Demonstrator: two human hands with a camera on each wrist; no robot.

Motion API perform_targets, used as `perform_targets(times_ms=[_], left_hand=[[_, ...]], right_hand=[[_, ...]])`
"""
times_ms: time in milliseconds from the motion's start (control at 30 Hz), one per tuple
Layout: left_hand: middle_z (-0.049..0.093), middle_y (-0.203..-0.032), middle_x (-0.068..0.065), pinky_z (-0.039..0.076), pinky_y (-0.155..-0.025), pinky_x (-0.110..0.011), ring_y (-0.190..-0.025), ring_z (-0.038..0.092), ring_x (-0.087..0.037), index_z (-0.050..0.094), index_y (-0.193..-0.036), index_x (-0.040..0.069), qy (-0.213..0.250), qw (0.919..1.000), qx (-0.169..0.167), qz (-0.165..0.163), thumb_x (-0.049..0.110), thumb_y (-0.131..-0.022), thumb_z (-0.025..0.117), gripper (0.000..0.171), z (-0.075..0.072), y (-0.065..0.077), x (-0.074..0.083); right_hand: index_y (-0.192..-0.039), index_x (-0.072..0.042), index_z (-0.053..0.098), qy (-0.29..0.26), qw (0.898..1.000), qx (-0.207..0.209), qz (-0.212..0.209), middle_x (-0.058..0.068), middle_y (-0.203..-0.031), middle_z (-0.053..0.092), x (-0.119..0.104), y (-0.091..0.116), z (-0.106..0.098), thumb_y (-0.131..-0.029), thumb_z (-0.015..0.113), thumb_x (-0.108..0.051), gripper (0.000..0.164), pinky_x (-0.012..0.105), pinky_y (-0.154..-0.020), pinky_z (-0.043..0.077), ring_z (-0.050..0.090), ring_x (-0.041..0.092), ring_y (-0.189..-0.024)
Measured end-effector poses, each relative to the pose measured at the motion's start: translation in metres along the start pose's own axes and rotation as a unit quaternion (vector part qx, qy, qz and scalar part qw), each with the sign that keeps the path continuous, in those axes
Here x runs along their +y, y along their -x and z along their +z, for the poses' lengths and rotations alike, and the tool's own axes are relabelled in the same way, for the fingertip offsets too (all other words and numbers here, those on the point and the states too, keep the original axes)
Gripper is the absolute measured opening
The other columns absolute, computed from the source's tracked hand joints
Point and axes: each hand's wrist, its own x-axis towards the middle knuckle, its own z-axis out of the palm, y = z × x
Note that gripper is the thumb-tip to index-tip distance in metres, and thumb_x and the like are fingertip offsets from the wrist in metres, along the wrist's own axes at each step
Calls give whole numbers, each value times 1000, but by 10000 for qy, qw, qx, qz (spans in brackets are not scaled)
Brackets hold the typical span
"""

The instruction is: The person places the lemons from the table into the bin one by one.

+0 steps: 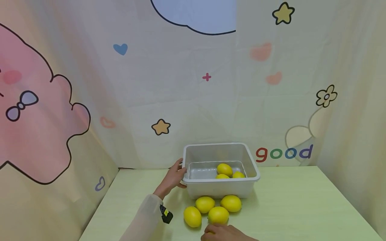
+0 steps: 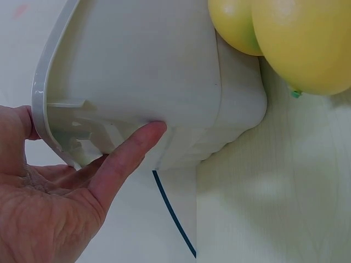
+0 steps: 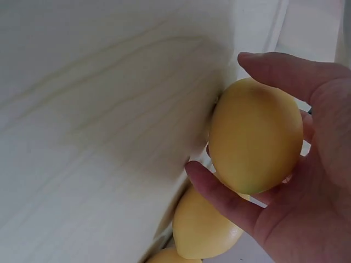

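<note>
A white plastic bin point(image 1: 220, 189) stands on the table with three lemons point(image 1: 224, 170) inside. My left hand point(image 1: 173, 175) grips the bin's left rim; in the left wrist view the thumb is at the rim and the fingers lie under it, one along the outer wall point(image 2: 148, 71). Several lemons point(image 1: 218, 215) lie on the table in front of the bin. At the bottom edge of the head view, my right hand point(image 1: 226, 233) is just in front of them. The right wrist view shows its thumb and fingers curled round a lemon point(image 3: 256, 137), with another lemon point(image 3: 203, 227) beyond it.
The pale green table point(image 1: 301, 204) reaches back to a printed cloth backdrop point(image 1: 211, 110), close behind the bin. Cloth also hangs along the left and right sides. A small black device point(image 1: 166, 214) sits on the left wrist.
</note>
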Motion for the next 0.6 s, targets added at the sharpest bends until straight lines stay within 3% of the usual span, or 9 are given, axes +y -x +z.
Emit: perform_targets(times_ms=[367,600], left_hand=[[37,-145,-19,58,-60,-42,-121,49,-45,19,-149,20,-11,10000,-32,6,33,-95,44,61,0,1,-1],[37,-146,-19,58,-61,-42,-121,49,-45,19,-149,21,-25,10000,-29,3,34,-95,44,61,0,0,0]], right_hand=[[-109,-37,57,-71,9998,197,-68,-20,-99,54,5,-1,8,-91,43,-56,29,11,-59,41,46,-7,-81],[-107,-39,59,-47,10000,-32,-3,-21,-97,54,4,-3,6,-89,44,-58,30,11,-60,41,45,-7,-78]])
